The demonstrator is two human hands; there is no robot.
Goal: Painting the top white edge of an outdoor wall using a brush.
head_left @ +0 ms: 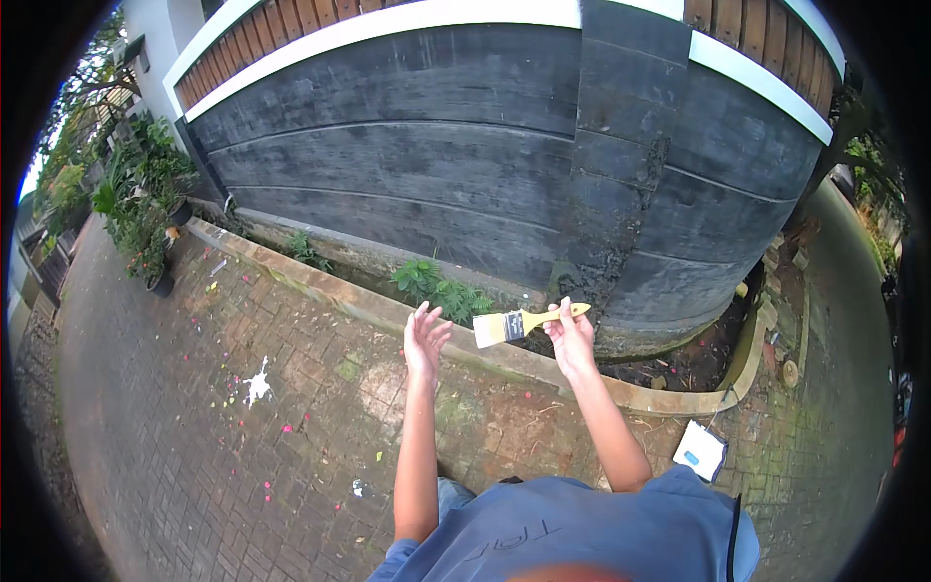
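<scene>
A flat paintbrush with a yellow handle, a dark metal band and pale bristles is held up in front of me. My right hand grips it by the handle, and the bristles point left toward my other hand. My left hand is raised to the left of the bristles, fingers apart, touching nothing. Both forearms reach forward over the low planter edge and paving. Beyond them stands a dark grey wall, with a rough, mottled patch near its corner.
A low concrete curb borders a planting strip with green plants along the wall's foot. A white and blue container sits on the brick paving at the right. White splatter marks the paving at left, near potted plants.
</scene>
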